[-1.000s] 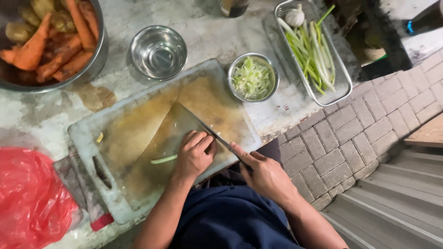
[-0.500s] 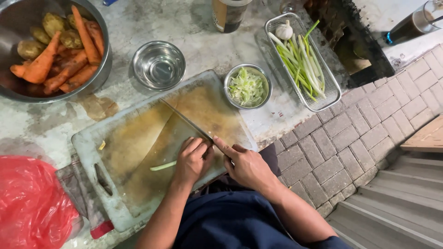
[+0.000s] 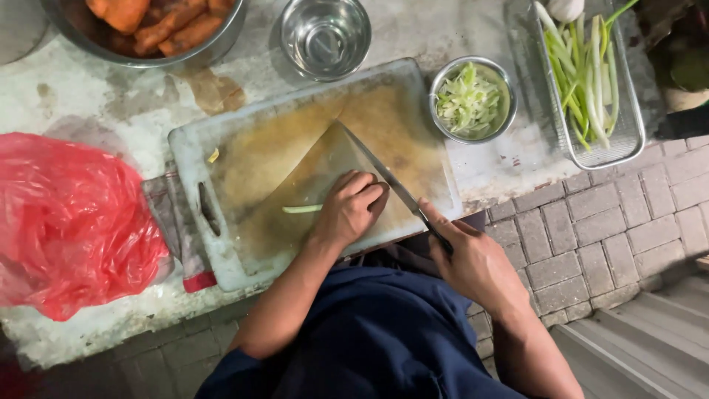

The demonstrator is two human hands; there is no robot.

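Your left hand is curled into a loose claw, knuckles bent and fingertips pressed down on a pale green stalk that pokes out past your thumb side onto the stained white cutting board. Your right hand is closed in a firm grip around the dark handle of a broad cleaver, forefinger stretched along the top; its blade lies right against the knuckles of your left hand and slants away up the board. Just beyond the blade tip, past your right hand, a small steel bowl holds sliced greens, and further out on that side a metal tray carries long green stalks. Straight ahead of your left hand, off the board's far edge, an empty steel bowl stands, and beyond it to the left a large metal basin holds orange carrots. Well to the outer side of your left hand, a crumpled red plastic bag sits on the worn counter, touching a cloth tucked under the board's handle end.
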